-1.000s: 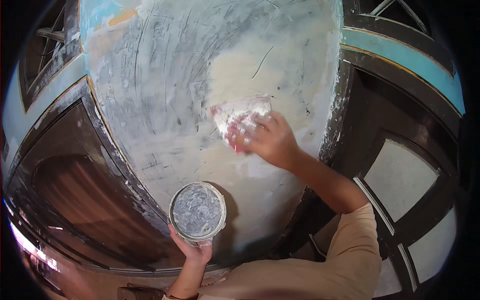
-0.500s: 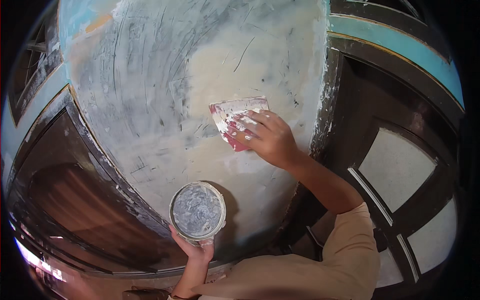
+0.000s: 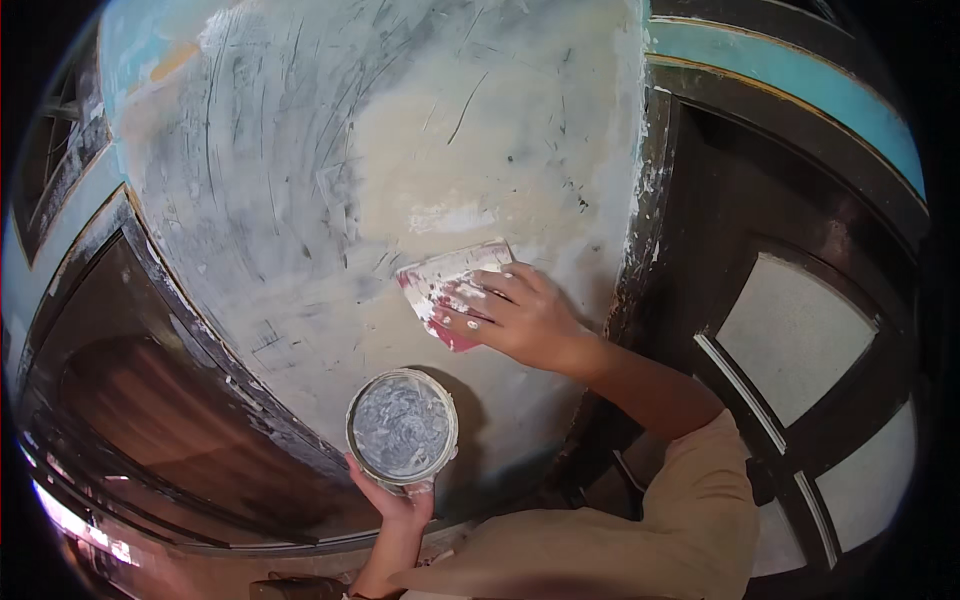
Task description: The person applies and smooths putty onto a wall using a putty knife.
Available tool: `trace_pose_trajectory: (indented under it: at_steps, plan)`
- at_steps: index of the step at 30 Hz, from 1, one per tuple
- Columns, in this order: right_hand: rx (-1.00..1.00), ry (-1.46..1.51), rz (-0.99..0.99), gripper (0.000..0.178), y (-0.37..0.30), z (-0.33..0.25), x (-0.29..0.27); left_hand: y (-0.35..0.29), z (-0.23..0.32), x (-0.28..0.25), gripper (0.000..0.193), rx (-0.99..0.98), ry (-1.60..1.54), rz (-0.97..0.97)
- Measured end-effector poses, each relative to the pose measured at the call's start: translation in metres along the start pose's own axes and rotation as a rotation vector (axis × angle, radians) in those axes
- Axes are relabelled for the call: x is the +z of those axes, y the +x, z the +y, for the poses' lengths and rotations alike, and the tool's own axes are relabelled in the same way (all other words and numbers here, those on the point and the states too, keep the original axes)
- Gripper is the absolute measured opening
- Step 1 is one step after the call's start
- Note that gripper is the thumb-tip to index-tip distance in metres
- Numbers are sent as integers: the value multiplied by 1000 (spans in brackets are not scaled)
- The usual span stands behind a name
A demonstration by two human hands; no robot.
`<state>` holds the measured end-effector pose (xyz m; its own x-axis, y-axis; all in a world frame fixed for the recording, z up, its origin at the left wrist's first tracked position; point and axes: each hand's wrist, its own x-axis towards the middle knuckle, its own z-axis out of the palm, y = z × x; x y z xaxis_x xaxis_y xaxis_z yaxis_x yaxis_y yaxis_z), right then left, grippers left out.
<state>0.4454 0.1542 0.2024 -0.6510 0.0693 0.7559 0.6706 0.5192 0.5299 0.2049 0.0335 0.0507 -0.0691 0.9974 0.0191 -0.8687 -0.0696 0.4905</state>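
Observation:
A flat pink putty spreader (image 3: 428, 285), smeared with white putty, lies with its wide edge against the wall (image 3: 300, 270). My right hand (image 3: 530, 318) is closed on it, fingers laid across its face and spotted with white. Just above the spreader, a fresh white putty smear (image 3: 450, 217) shows on the wall. Lower down, my left hand (image 3: 398, 502) grips a round shallow tub (image 3: 402, 425) from beneath. Greyish-white putty residue coats its inside and rim. The underside of the tub and part of my left fingers are hidden.
Patchy grey and cream filler with dark scratches covers the wall. A dark wooden door frame with pale panels (image 3: 795, 340) stands to the right. At the left is a brown wooden panel in a worn frame (image 3: 180, 290). Light-blue paint (image 3: 790, 75) runs along the upper edges.
My right hand has drawn the spreader downward and slightly left, leaving a white smear above it. The tub in my left hand has shifted slightly right and down in view.

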Motion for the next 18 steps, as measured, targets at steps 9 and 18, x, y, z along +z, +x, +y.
trace_pose_trajectory:
  at_steps: [9,18]
  plan:
    - [322,-179,228,37,47,108,-32,3,-27,20,76,-46,51,-19]
    - [-9,-10,253,28,23,54,-39,-3,-38,18,76,-6,34,123]
